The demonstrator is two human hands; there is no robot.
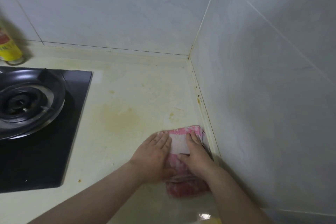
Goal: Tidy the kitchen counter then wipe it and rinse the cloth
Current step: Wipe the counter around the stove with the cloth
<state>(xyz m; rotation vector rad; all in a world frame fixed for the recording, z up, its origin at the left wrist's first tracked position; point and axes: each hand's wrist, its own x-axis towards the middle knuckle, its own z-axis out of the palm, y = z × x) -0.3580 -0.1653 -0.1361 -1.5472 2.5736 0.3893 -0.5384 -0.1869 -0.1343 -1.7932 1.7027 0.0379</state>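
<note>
- By the right wall edge of the pale counter (138, 96), the folded pink-and-white cloth (179, 143) lies lengthwise, pointing away.
- left hand (154, 152) and right hand (197, 154) both press flat on it, fingers straight.
- yellowish stain (119, 118) sits up-left, left hand nearer.

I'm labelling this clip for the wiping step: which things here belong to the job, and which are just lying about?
In the job: pink cloth; left hand and right hand, both pressing flat on it; counter; yellowish stain.
Lying about: gas stove; yellow container at the back wall.
</note>
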